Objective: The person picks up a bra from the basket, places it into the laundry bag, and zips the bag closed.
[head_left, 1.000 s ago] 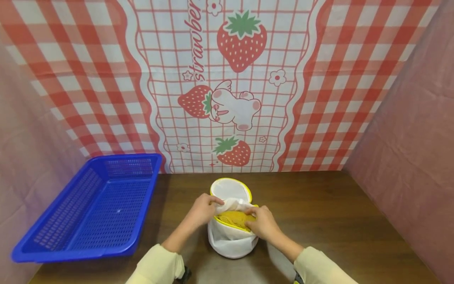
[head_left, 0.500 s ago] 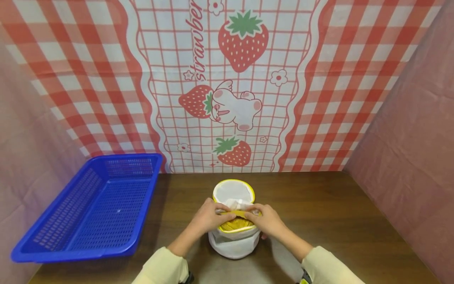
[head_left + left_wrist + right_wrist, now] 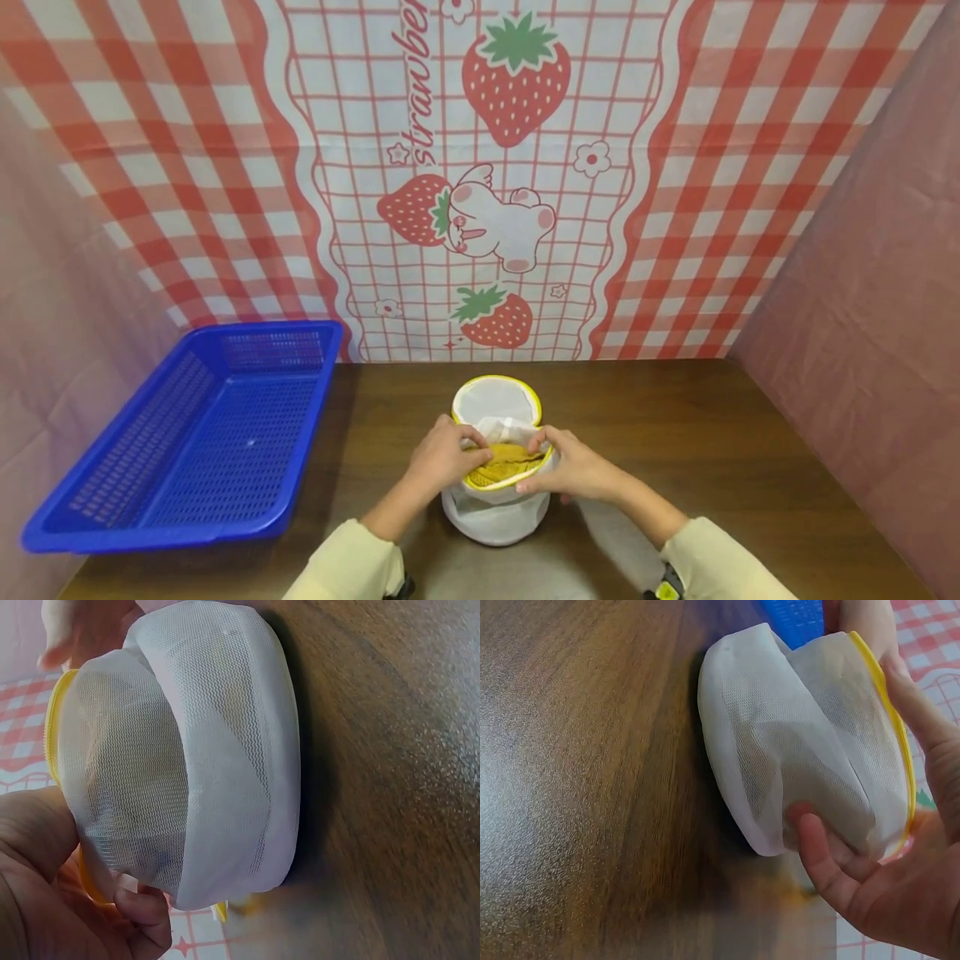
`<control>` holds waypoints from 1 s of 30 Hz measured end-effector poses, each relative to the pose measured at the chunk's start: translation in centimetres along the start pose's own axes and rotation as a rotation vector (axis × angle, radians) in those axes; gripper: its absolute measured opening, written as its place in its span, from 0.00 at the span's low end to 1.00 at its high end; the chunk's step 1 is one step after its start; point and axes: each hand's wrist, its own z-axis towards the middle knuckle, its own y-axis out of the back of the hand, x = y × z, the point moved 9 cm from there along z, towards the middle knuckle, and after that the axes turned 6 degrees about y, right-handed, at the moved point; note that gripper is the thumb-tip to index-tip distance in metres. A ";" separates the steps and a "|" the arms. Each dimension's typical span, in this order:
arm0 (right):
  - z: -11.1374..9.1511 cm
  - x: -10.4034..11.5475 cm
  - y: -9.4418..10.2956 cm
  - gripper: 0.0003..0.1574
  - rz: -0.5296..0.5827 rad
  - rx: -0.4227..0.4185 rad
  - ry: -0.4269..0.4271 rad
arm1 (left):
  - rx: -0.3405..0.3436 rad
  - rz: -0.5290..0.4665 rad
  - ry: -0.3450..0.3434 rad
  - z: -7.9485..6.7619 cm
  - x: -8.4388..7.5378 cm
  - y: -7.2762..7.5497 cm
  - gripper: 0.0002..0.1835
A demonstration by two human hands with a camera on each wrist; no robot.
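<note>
A white mesh laundry bag (image 3: 495,518) with yellow zipper trim stands upright on the table, its round lid (image 3: 496,400) folded back behind the opening. Mustard-yellow cloth (image 3: 502,463) fills the mouth. My left hand (image 3: 439,455) holds the left rim, thumb over the opening; in the left wrist view that hand's curled fingers (image 3: 142,911) lie against the mesh wall. On the other side, my right hand (image 3: 579,468) grips the right rim, its thumb at the front edge. The right wrist view shows bent fingers (image 3: 821,859) touching the outer mesh (image 3: 780,742).
A blue perforated plastic basket (image 3: 288,483) stands on the brown wooden table (image 3: 675,433) to the left. Behind hangs a red-and-white checked cloth (image 3: 697,208) printed with strawberries. Pinkish fabric (image 3: 862,333) closes off both sides.
Both hands came together over the yellow cloth half a second ago. Since then, the right thumb has moved out to the front rim, and more of the cloth shows between the hands.
</note>
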 end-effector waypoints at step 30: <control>1.2 0.8 2.6 0.11 -0.157 -0.300 0.055 | -0.026 0.114 -0.125 0.4 -1.0 -0.3 0.08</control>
